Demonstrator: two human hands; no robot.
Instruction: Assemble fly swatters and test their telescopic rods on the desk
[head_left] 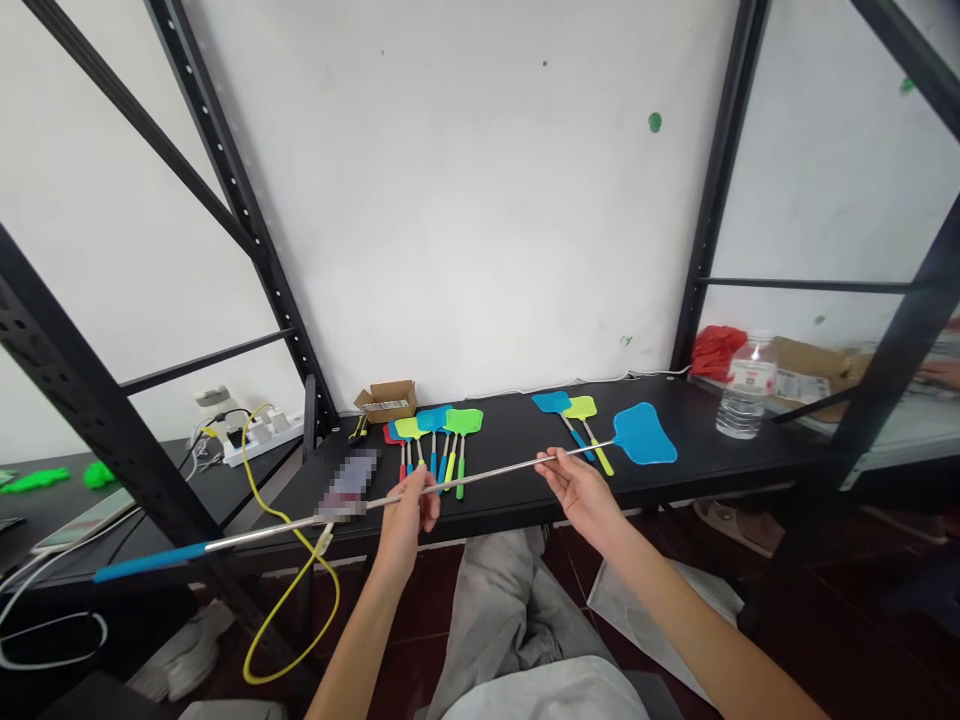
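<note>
A blue fly swatter (645, 434) with a long extended metal rod stretches across the view above the shelf's front edge. Its blue handle points to the lower left and its flat head to the right. My left hand (409, 510) is closed around the middle of the rod. My right hand (574, 482) pinches the rod nearer the head. Behind my left hand lie several short fly swatters (465, 422) with red, yellow, blue and green heads, side by side. Beyond my right hand lie a blue fly swatter (553, 402) and a yellow one (581, 407).
A phone (351, 482) and a small open cardboard box (388, 400) sit at the left of the black shelf (510, 500). A water bottle (748, 385) stands at the right. A yellow cable (259, 490) hangs at the left edge, near a power strip (266, 437). Black metal posts flank both sides.
</note>
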